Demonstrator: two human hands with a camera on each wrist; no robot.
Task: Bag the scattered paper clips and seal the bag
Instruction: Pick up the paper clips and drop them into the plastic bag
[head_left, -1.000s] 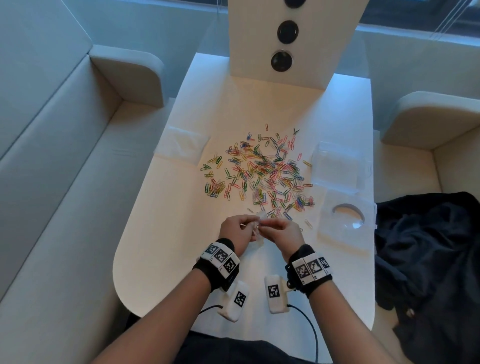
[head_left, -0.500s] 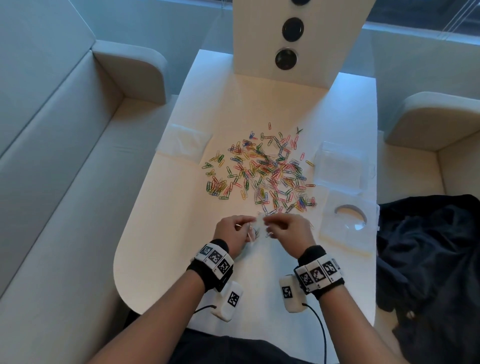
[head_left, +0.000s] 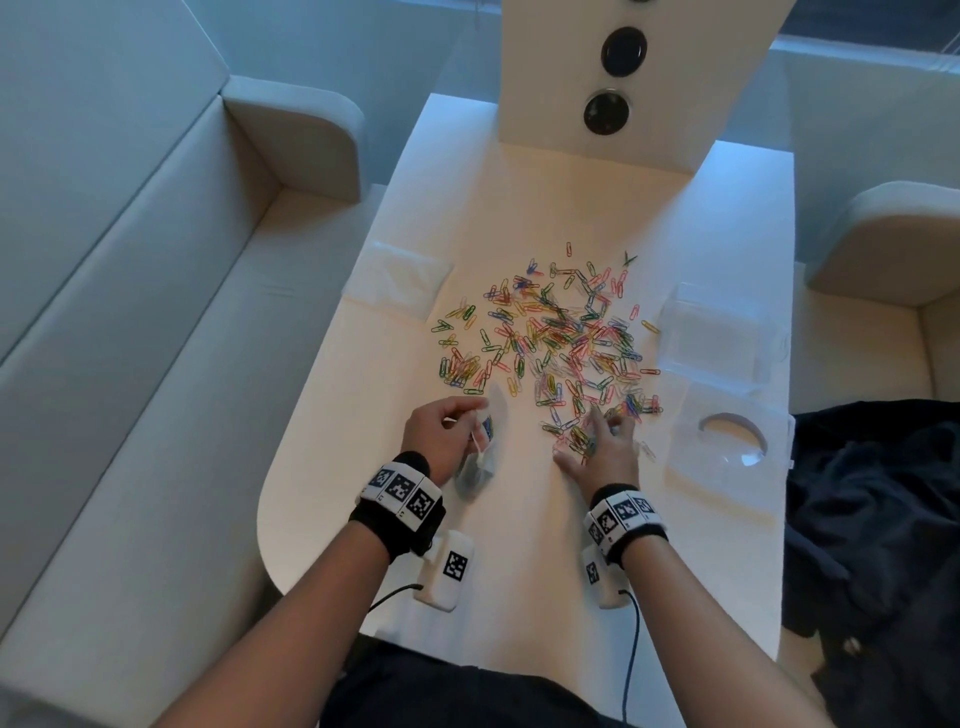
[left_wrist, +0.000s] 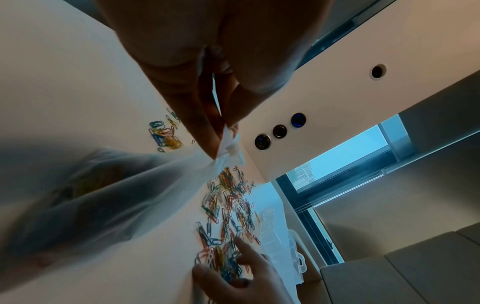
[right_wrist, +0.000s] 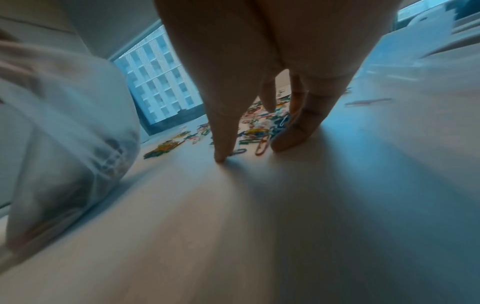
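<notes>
Both hands have parted since the earlier frame, when they met at the bag's mouth. Now the left hand alone pinches the clear bag by its top edge, its body sagging onto the white surface. Right hand has gone to the near edge of the clips, fingers spread and straight, tips on the surface, gripping nothing. Clips lie scattered mid-surface. 2 clear plastic trays sit right; pale sofas flank the surface.

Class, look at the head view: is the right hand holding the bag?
No: the left hand pinches the bag; the right hand reaches into the paper clips.
</notes>
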